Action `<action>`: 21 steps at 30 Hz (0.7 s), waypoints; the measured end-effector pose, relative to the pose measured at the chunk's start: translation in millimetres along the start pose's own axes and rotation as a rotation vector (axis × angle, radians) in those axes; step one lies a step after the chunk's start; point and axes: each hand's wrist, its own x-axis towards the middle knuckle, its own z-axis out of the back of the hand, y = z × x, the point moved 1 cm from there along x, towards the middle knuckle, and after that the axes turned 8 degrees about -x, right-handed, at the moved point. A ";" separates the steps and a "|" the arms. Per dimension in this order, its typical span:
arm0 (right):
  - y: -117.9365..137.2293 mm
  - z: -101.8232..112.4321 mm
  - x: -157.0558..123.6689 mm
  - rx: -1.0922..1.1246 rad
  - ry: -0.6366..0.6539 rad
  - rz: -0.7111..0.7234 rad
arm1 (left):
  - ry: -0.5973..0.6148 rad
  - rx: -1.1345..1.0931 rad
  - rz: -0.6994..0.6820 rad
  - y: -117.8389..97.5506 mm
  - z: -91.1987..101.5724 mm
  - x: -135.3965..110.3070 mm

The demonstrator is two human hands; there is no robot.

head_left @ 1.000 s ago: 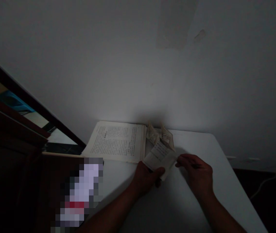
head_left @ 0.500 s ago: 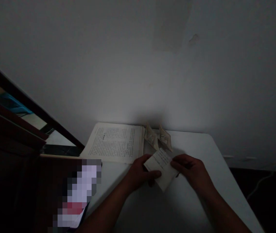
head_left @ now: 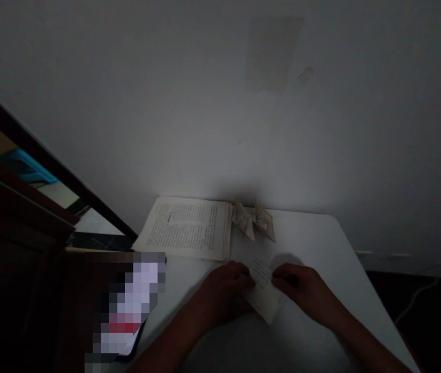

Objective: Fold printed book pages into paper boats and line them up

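Folded printed sheet (head_left: 267, 303) between both hands, on or just above the white table (head_left: 313, 233), cannot tell which. Left hand (head_left: 228, 290) grasps its left side; right hand (head_left: 298, 285) pinches its right edge. Two paper boats (head_left: 243, 220) stand beyond, just right of a printed book (head_left: 189, 228).

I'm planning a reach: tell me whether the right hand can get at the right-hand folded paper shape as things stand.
Probably yes: the folded paper shape sits beyond the right hand, with no visible obstacle between. That hand is at the printed sheet, though, so it may need to leave that first.
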 end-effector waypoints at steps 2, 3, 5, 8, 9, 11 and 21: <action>3.4 9.1 -6.1 -0.267 0.018 0.167 | -0.024 0.082 -0.042 3.9 -5.0 -0.6; 4.0 14.4 -9.1 -0.347 0.034 0.251 | -0.037 0.110 -0.057 5.0 -6.2 -0.8; 1.4 23.8 -14.7 -0.459 0.045 0.379 | -0.056 0.156 -0.079 5.6 -7.5 -1.5; -10.0 28.5 -21.6 -0.559 0.078 0.462 | -0.051 0.219 -0.100 4.4 -11.0 -3.6; -14.2 27.6 -23.5 -0.585 0.066 0.488 | -0.058 0.240 -0.106 4.0 -13.0 -4.8; -20.2 23.3 -26.4 -0.630 0.011 0.550 | -0.082 0.286 -0.120 3.8 -18.0 -8.2; -20.1 9.4 -26.2 -0.721 -0.078 0.708 | -0.136 0.464 -0.206 7.3 -32.2 -19.3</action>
